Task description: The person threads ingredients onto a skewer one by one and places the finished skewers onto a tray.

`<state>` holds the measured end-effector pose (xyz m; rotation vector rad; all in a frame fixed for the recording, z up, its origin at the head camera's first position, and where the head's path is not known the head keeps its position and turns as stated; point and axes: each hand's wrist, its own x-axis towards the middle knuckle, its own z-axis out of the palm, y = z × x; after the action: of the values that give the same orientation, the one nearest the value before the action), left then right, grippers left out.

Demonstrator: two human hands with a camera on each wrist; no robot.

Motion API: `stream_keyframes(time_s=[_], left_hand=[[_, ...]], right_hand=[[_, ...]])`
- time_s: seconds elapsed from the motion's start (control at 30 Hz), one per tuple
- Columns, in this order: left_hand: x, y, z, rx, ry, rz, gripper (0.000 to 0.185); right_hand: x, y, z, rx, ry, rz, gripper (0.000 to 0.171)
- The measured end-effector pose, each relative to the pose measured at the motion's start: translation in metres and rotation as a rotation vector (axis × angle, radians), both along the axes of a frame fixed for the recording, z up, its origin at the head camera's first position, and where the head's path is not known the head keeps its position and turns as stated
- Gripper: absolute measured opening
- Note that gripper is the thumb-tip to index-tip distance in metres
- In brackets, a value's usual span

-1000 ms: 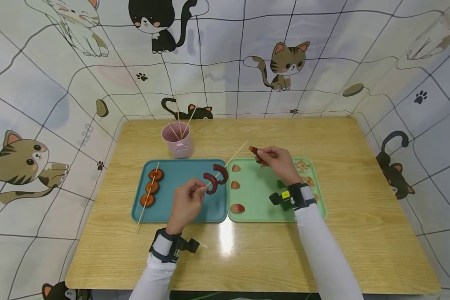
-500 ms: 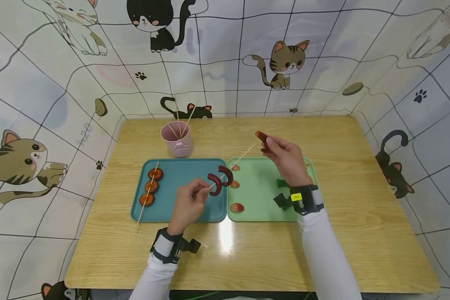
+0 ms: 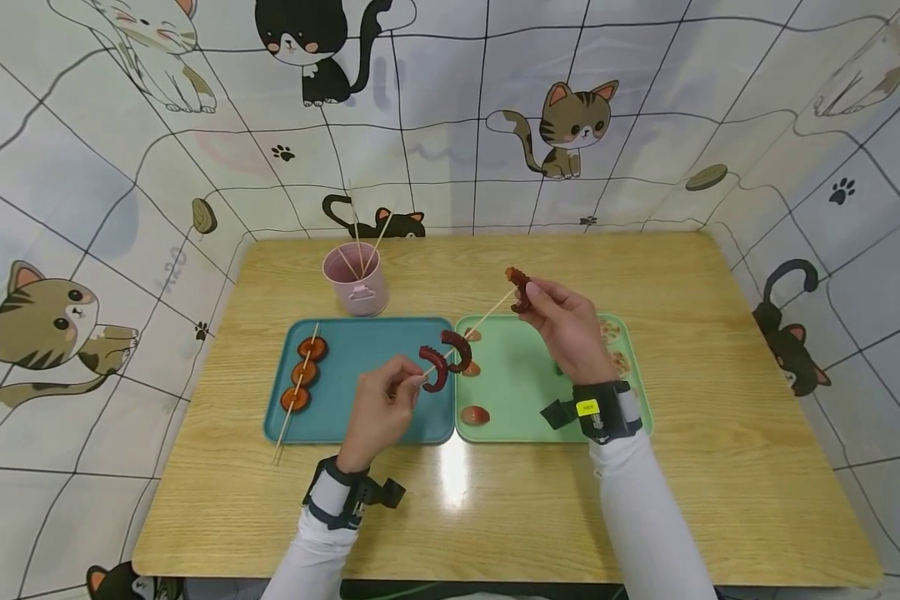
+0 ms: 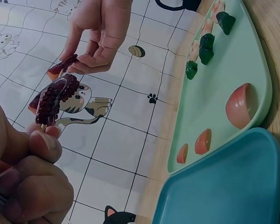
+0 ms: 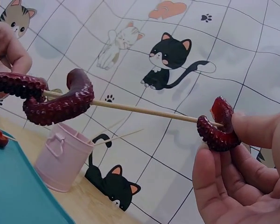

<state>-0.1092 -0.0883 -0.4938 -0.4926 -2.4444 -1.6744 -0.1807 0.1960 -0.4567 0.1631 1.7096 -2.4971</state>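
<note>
I am threading a third octopus piece onto the skewer. My left hand is pinching the skewer near its blunt end, fingers curled round the stick, and holding it raised over the seam between the blue tray and the green tray, point angled up and to the right. Two curled pieces are already sitting on the stick, just beside my left fingertips.

My right hand is clamping the third piece between thumb and fingers. In the right wrist view the skewer tip is meeting this piece at its inner curve; I cannot tell whether the tip is through yet.

Judged next move: I am to push the piece along the stick toward the other two, keeping the stick steady and my fingertips off the line of the point. A skewed push may split the piece or slide it off the tip.

A finished skewer is lying on the blue tray, and a pink cup of spare sticks is standing behind it.
</note>
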Motion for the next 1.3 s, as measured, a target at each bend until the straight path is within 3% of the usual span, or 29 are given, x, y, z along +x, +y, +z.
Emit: stream_keyframes(time_s=[0.17,0.37,0.77,0.93,1.3], left_hand=[[0.000,0.000,0.000,-0.003,0.001,0.004,0.017],[0.000,0.000,-0.002,0.006,0.018,0.013,0.018],[0.001,0.003,-0.010,0.025,0.080,0.024,0.017],[0.002,0.006,-0.011,0.035,0.058,0.026,0.019],[0.005,0.010,-0.008,0.077,-0.010,0.035,0.026]], right_hand=[[0.004,-0.005,0.000,0.027,0.020,0.008,0.025],[0.009,-0.008,0.000,-0.015,0.003,0.020,0.028],[0.021,-0.019,-0.005,0.020,0.093,-0.026,0.010],[0.026,-0.022,-0.009,0.030,0.123,-0.052,0.009],[0.036,-0.027,-0.016,0.158,0.158,-0.126,0.018]])
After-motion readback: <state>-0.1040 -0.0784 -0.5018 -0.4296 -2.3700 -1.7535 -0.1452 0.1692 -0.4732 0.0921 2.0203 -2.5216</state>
